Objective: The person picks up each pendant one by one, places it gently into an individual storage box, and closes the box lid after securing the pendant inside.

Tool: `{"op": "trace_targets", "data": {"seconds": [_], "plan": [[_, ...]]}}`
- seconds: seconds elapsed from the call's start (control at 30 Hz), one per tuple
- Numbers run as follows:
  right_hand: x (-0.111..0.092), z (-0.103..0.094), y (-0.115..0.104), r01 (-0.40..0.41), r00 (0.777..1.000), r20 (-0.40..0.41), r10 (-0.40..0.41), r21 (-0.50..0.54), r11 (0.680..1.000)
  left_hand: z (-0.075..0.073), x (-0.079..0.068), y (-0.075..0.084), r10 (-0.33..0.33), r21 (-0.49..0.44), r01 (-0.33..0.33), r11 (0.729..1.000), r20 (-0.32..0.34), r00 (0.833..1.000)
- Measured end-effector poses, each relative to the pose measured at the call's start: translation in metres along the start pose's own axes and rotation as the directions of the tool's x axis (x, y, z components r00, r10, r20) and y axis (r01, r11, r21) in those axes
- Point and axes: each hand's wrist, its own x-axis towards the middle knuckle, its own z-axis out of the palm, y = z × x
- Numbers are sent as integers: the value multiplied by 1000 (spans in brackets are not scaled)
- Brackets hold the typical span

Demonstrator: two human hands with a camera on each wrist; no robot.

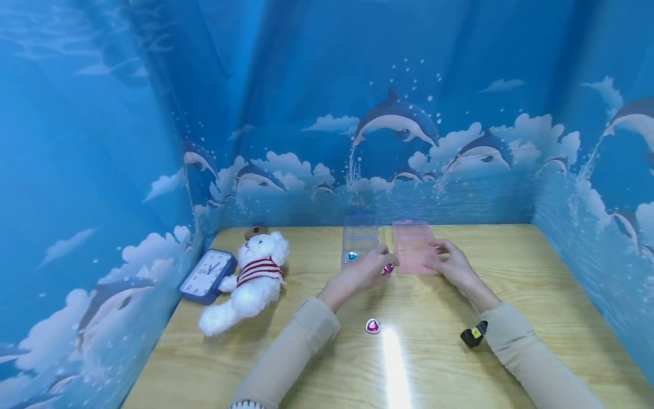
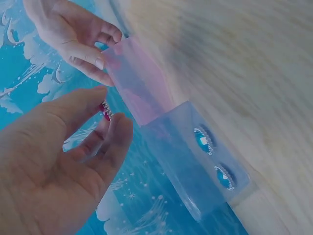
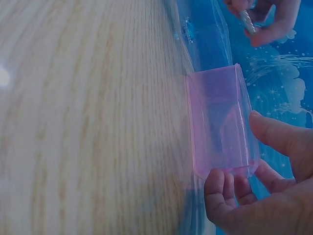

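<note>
My left hand (image 1: pixel 364 271) pinches a pink gem with a silver beaded rim (image 2: pixel 106 110) between thumb and fingertips, above the table by the boxes. Near it lies a clear bluish plastic box (image 1: pixel 360 232), divided into compartments. Two blue gems (image 2: pixel 204 141) sit in that box in the left wrist view. To its right is a pink see-through box (image 3: pixel 220 112), also divided. My right hand (image 1: pixel 455 268) holds the pink box at its right end, thumb at one side and fingertips curled at the end wall. A pink heart-shaped gem (image 1: pixel 373 326) lies on the table nearer to me.
At the left are a blue square clock (image 1: pixel 206 276) and a white plush toy (image 1: pixel 255 284) in a red-striped top, with a small brown object (image 1: pixel 256 232) behind it. A small black object (image 1: pixel 472 335) is beside my right sleeve. A dolphin-print curtain (image 1: pixel 286 113) surrounds the table.
</note>
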Motion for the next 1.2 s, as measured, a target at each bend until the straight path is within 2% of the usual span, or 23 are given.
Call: {"op": "trace_targets", "data": {"seconds": [0.27, 0.47, 0.8, 0.93, 1.2], "plan": [[1, 0, 2, -6, 1000, -9, 6, 10, 1000, -2, 22, -2, -69, -89, 65, 994, -44, 997], [1, 2, -1, -3, 1000, -14, 3, 15, 1000, 2, 35, -4, -111, -99, 105, 990, -65, 992], [-1, 1, -1, 9, 1000, -14, -8, 43, 999, 7, 54, -2, -148, -139, 132, 981, -111, 983], [-1, 2, 1, 6, 1000, -14, -6, 50, 999, 10, 59, -1, -175, -166, 157, 973, -100, 979], [-1, 2, -1, 0, 999, -37, 1, 25, 1000, 13, 70, 2, -152, -107, 138, 985, -136, 979]]}}
